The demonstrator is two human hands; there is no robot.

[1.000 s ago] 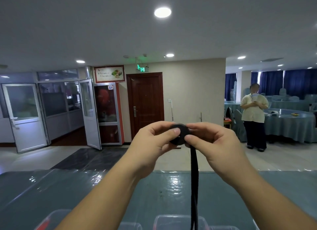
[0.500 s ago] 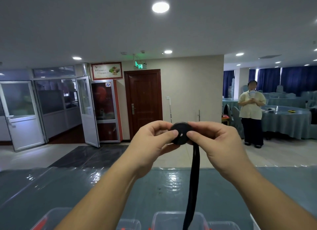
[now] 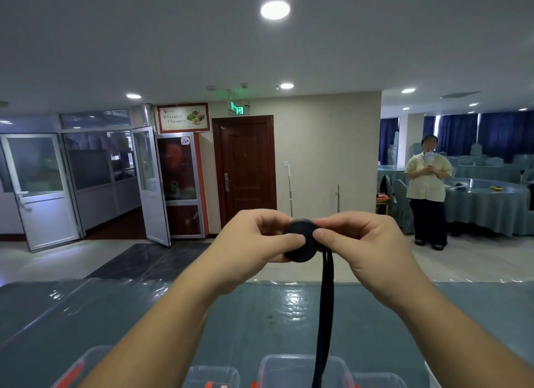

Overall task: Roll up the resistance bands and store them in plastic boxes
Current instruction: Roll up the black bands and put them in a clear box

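Note:
I hold a black resistance band point(image 3: 300, 241) raised in front of me, partly wound into a tight round roll. My left hand point(image 3: 254, 240) pinches the roll from the left and my right hand point(image 3: 358, 243) pinches it from the right, both thumbs on its face. The unrolled tail point(image 3: 325, 315) hangs straight down from the roll to the bottom edge of the view. Clear plastic boxes point(image 3: 300, 370) with red clips stand along the bottom edge, partly cut off, and the tail hangs in front of the middle one.
A blue-grey table point(image 3: 144, 315) under shiny plastic film stretches below my arms. Another clear box point(image 3: 83, 367) sits at the lower left. A person point(image 3: 427, 191) stands at the right by a round covered table point(image 3: 491, 205). Doors line the far wall.
The roll has grown a little thicker as both hands turned it, and the hanging tail swayed slightly. The view drifted a little between frames.

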